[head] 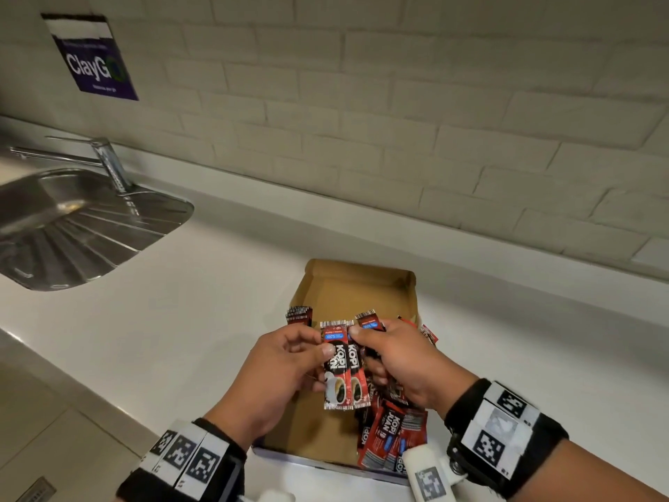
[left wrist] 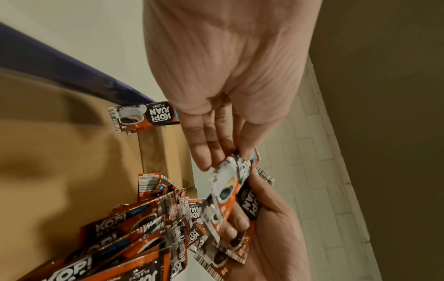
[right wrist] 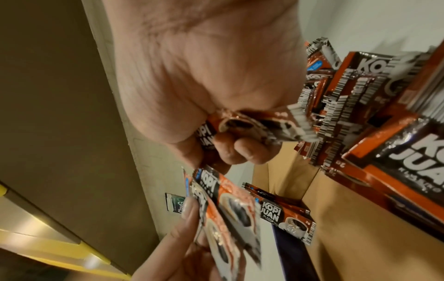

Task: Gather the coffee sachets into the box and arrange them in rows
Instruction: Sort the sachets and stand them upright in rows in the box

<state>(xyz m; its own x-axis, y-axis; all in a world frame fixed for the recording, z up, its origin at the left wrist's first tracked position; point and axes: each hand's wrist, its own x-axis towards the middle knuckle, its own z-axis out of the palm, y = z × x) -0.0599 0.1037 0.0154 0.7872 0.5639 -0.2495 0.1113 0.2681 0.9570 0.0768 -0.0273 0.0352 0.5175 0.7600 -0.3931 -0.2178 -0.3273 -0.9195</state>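
An open cardboard box (head: 356,284) lies on the white counter. Both hands hover over it, close together. My left hand (head: 318,351) pinches red-and-black coffee sachets (head: 336,371) between thumb and fingers; the left wrist view shows the pinched sachet (left wrist: 225,186). My right hand (head: 362,333) curls round a bunch of sachets (head: 357,371), seen crumpled in its fist (right wrist: 252,123). A loose pile of sachets (head: 394,440) fills the box's right side. A small neat stack (head: 299,315) leans on the left wall of the box.
A steel sink (head: 72,226) with a tap (head: 105,157) sits at the far left of the counter. The tiled wall behind carries a purple sign (head: 94,59). The counter's front edge runs along the lower left.
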